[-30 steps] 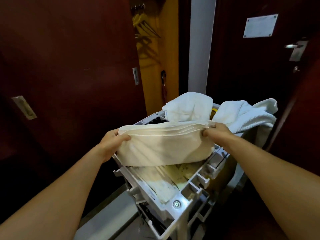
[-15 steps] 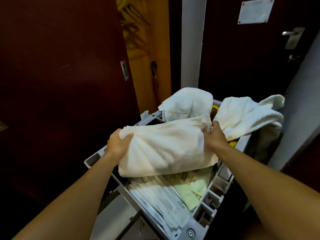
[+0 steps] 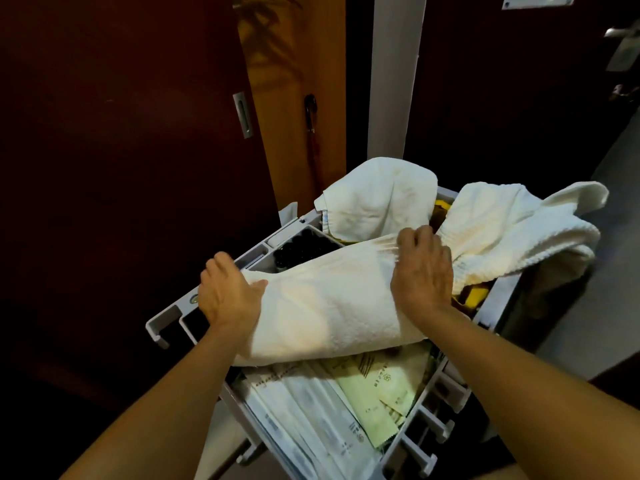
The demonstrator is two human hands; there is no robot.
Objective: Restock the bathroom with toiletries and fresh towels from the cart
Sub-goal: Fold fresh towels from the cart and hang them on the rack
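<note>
Towel (image 3: 332,306), folded, lies across cart tray (image 3: 166,323) above the sachets (image 3: 346,410). My left hand (image 3: 230,297) grips its left end; right hand (image 3: 422,268) pinches the far fold. Judged soft, light, floppy: I support both ends so folds hold.

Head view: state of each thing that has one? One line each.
Folded towel: held at both ends above the cart tray.
Left hand: grips towel's left end.
Right hand: grips towel's right end.
Loose towels: crumpled, draped over the cart's far edge.
Sachets: lying flat in the cart tray.
Door handle: door open or shut, cannot tell.
</note>
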